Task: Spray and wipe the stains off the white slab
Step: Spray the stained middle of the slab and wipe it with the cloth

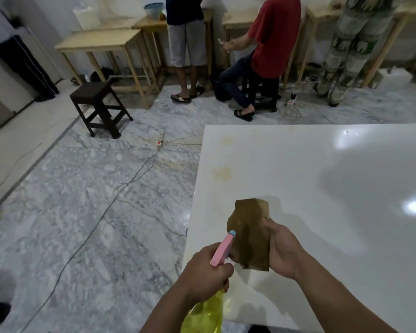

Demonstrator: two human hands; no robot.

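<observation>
The glossy white slab (322, 179) fills the right half of the view. Two faint yellowish stains lie near its left edge, one (223, 173) midway and a second stain (227, 140) farther back. My left hand (205, 272) grips a spray bottle (222, 248) with a pink head, blue nozzle and yellow body, its nozzle aimed at the cloth. My right hand (282, 251) holds up a brown cloth (250, 236) above the slab's near left part.
A marble floor lies to the left, crossed by cables and a power strip (159, 139). A dark stool (99, 106) stands beyond. Wooden tables (101, 42) line the back wall. Three people (271, 44) stand or sit there.
</observation>
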